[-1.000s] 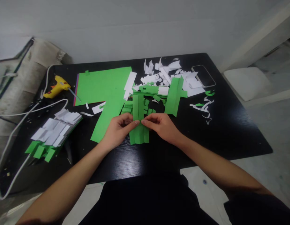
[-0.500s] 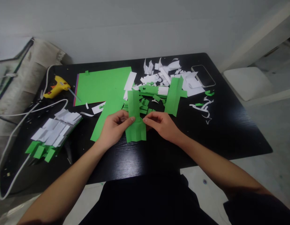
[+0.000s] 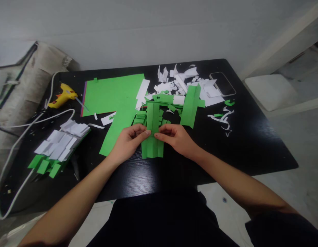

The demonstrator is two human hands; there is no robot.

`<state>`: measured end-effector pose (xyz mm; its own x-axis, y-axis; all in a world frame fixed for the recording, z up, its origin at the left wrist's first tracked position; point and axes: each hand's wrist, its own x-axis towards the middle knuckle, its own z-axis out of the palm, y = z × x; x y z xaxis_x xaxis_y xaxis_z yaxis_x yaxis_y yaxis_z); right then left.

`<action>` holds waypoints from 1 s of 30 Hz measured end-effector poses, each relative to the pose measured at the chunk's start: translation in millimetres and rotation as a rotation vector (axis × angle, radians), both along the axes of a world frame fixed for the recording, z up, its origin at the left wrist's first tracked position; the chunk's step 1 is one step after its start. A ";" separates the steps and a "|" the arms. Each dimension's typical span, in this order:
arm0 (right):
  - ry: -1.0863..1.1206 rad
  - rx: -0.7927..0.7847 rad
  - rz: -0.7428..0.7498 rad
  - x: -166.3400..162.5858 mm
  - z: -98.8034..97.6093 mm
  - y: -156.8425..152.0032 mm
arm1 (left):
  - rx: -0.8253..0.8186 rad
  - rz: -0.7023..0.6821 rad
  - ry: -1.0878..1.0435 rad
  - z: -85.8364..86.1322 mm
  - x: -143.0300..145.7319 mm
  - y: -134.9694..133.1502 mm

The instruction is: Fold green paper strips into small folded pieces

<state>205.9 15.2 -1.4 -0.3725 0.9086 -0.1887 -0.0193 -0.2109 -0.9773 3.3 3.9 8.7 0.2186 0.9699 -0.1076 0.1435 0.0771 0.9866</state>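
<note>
A creased green paper strip (image 3: 153, 137) lies lengthwise on the black table (image 3: 254, 147), in front of me. My left hand (image 3: 129, 141) pinches its left edge at mid-length, fingers curled. My right hand (image 3: 176, 138) pinches the right edge opposite, thumb and forefinger pressed on the paper. The fingertips of both hands nearly meet over the strip's middle. The strip's far end overlaps a pile of small green offcuts (image 3: 159, 115).
A large green sheet (image 3: 110, 94) lies behind the left hand, a second folded green strip (image 3: 191, 104) to the right. White scraps (image 3: 184, 84), a phone (image 3: 222, 83), a yellow glue gun (image 3: 61, 95) with white cable, and a stack of white-and-green pieces (image 3: 58, 144) are around.
Half a second ago the strip was tilted left with my hands further apart. It now lies straight again, my fingertips close together at its middle.
</note>
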 end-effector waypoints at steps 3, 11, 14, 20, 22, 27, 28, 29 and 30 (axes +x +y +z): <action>-0.024 0.025 -0.023 1.4 1.8 0.8 | -0.013 -0.013 0.007 -0.4 -2.8 1.5; -0.073 0.056 0.055 2.3 1.0 -0.2 | 0.027 -0.045 0.056 2.4 0.1 1.0; -0.113 0.079 0.062 3.5 -0.2 0.5 | 0.026 -0.057 0.072 2.2 -0.4 0.8; -0.123 0.081 0.075 5.2 0.8 0.9 | 0.009 -0.097 0.078 2.6 -5.9 3.3; -0.095 0.050 0.081 5.7 0.9 0.8 | 0.005 -0.119 0.094 3.5 -7.5 4.3; -0.102 0.060 0.077 6.7 -0.4 1.1 | -0.008 -0.152 0.125 4.8 -8.2 5.1; -0.110 0.069 0.077 6.8 -0.5 1.2 | -0.009 -0.154 0.128 4.9 -8.0 5.0; -0.117 0.073 0.076 6.8 -0.5 1.2 | -0.011 -0.154 0.129 4.9 -7.8 5.0; -0.125 0.075 0.072 6.7 -0.4 1.3 | -0.011 -0.151 0.129 4.9 -7.7 5.0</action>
